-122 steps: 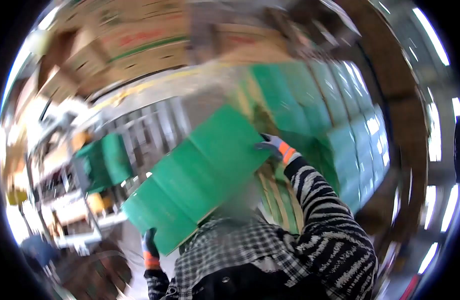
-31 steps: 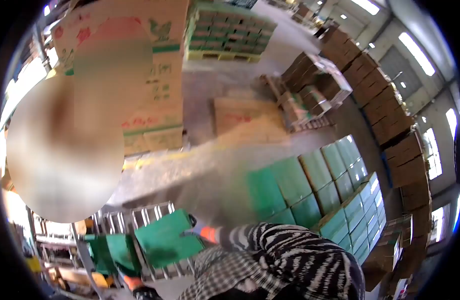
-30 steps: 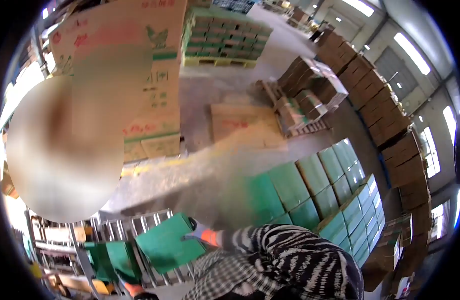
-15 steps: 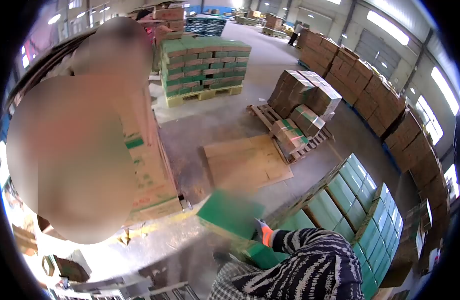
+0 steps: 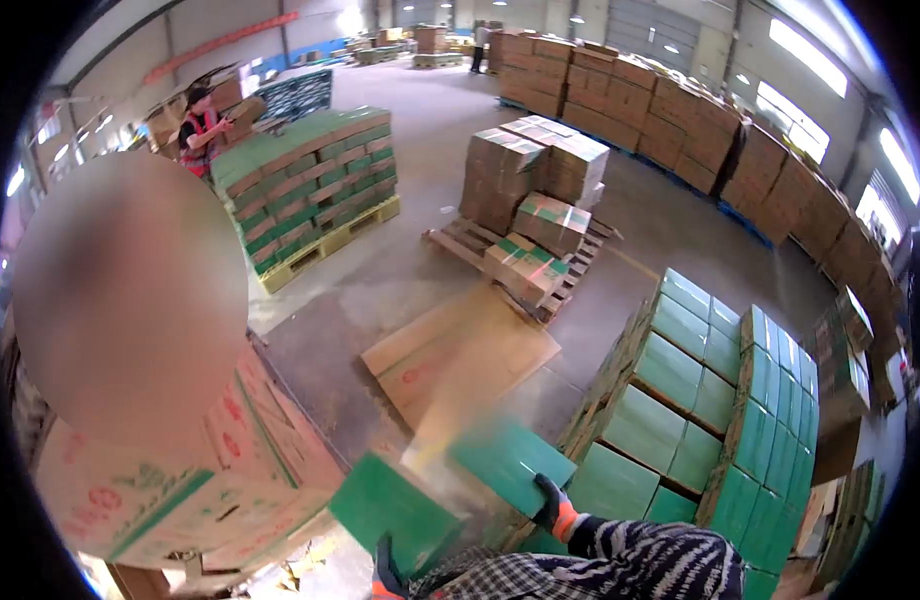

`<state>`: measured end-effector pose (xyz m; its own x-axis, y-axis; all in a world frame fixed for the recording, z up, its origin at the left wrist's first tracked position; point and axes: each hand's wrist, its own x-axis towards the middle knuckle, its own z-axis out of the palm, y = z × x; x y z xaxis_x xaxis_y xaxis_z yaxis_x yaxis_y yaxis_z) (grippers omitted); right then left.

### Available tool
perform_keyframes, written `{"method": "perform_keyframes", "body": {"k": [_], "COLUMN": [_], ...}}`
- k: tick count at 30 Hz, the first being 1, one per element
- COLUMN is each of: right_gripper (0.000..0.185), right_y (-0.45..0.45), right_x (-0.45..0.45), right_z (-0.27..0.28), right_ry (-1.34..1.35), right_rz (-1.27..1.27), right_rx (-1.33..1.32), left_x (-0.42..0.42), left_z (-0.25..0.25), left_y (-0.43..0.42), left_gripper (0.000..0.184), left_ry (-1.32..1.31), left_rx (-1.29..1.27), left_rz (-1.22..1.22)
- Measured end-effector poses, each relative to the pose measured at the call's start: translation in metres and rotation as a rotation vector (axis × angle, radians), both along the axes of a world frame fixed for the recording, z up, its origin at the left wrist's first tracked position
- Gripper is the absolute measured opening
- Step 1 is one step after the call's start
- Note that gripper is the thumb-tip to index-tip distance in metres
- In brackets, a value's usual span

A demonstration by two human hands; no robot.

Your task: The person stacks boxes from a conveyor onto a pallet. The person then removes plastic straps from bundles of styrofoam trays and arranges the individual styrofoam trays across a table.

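Note:
My right hand (image 5: 552, 505), in a dark glove with an orange cuff, grips the right side of a green box (image 5: 510, 468). At the lower middle, my left hand (image 5: 385, 572) is against the near side of another green box (image 5: 392, 518); only part of that glove shows. The two boxes tilt side by side with a narrow gap between them, and the undersides of both are hidden. Close to my right arm, green boxes (image 5: 628, 482) stand in stacked rows.
A flat cardboard sheet (image 5: 460, 355) lies on the floor ahead. Beyond it, cartons (image 5: 550, 222) sit on a wooden pallet (image 5: 463, 240). Green-and-brown stacks (image 5: 315, 185) fill a yellow pallet to the left. A large printed carton (image 5: 210, 490) is at near left. A person (image 5: 197, 135) stands behind the stacks.
My view has turned, and the floor pallets now appear further left. My left hand has come into sight at a green box. Two green boxes now show apart, my right hand still on one.

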<state>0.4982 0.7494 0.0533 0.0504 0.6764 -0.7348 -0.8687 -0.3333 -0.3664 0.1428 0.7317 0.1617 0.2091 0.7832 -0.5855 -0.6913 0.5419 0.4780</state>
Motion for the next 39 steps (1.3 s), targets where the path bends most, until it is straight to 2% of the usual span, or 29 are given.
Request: {"method": "perform_keyframes", "body": {"k": [2,4,6,8,9,10,11,12,14,15,18,19,22,23,25,28,29,32,33,36,38,39], "right_gripper": [0.037,0.042,0.054,0.051,0.047,0.043,0.041,0.040,0.040,0.040,0.041,0.043,0.030,0.031,0.034,0.041,0.041,0.043,0.043,0.043,0.043,0.043], "right_y": [0.001,-0.007,-0.011,-0.003,0.008,0.019,0.023,0.031,0.043,0.044,0.046,0.048,0.043,0.041,0.041,0.034,0.031,0.036,0.041,0.060,0.082,0.097], "right_x": [0.007,0.002,-0.002,-0.018,-0.020,-0.024,-0.032,-0.029,-0.026,-0.030,-0.023,-0.013,0.004,0.011,0.026,0.037,0.048,0.088,0.106,0.173,0.240,0.276], "right_z": [-0.025,-0.037,-0.054,-0.038,-0.022,-0.004,0.008,0.018,0.037,0.046,0.077,0.091,0.089,0.066,0.042,0.031,0.017,0.030,0.032,0.048,0.070,0.081], "right_ry": [0.022,0.019,0.022,0.087,0.128,-0.043,0.001,0.029,-0.077,-0.117,-0.495,-0.255,-0.153,-0.248,-0.494,-0.918,-0.943,-0.830,-0.773,-0.921,-0.799,-0.563], "right_rz": [-0.095,-0.145,-0.264,-0.455,-0.533,-0.523,-0.636,-0.731,-0.841,-0.888,-0.818,-0.921,-1.155,-1.226,-1.236,-1.116,-1.093,-1.083,-1.155,-1.133,-1.177,-1.260], "right_rx": [0.105,0.159,0.156,0.212,0.225,0.266,0.266,0.283,0.261,0.242,0.361,0.332,0.229,0.274,0.197,-0.019,-0.079,-0.104,-0.009,0.032,0.012,0.020], "left_x": [0.018,0.020,0.019,0.020,0.015,0.011,0.004,0.028,0.046,0.062,0.118,0.139,0.195,0.210,0.238,0.276,0.291,0.348,0.371,0.452,0.522,0.559], "left_z": [-0.001,-0.039,-0.068,-0.090,-0.113,-0.140,-0.151,-0.108,-0.093,-0.083,-0.066,-0.060,-0.027,-0.022,-0.018,-0.025,-0.027,-0.018,-0.020,-0.023,-0.036,-0.057], "left_y": [0.044,0.085,0.126,0.164,0.185,0.213,0.228,0.245,0.282,0.294,0.327,0.330,0.319,0.316,0.315,0.316,0.319,0.328,0.333,0.357,0.384,0.402], "left_gripper": [0.055,0.054,0.050,0.055,0.055,0.055,0.055,0.054,0.054,0.051,0.048,0.048,0.049,0.050,0.051,0.052,0.052,0.055,0.055,0.055,0.054,0.053], "left_ry": [-0.026,0.042,-0.040,-0.177,-0.046,0.071,0.184,0.113,0.194,0.224,0.351,0.357,0.349,0.339,0.323,0.299,0.288,0.258,0.224,0.115,0.054,0.038], "left_rx": [0.050,0.149,0.109,-0.040,0.021,0.105,0.191,0.172,0.251,0.272,0.374,0.417,0.494,0.480,0.505,0.565,0.572,0.542,0.526,0.528,0.605,0.667], "left_rz": [-0.097,-0.201,-0.262,-0.332,-0.375,-0.418,-0.454,-0.540,-0.754,-0.781,-0.879,-0.895,-0.946,-0.969,-1.008,-1.070,-1.094,-1.168,-1.184,-1.197,-1.190,-1.185]}}
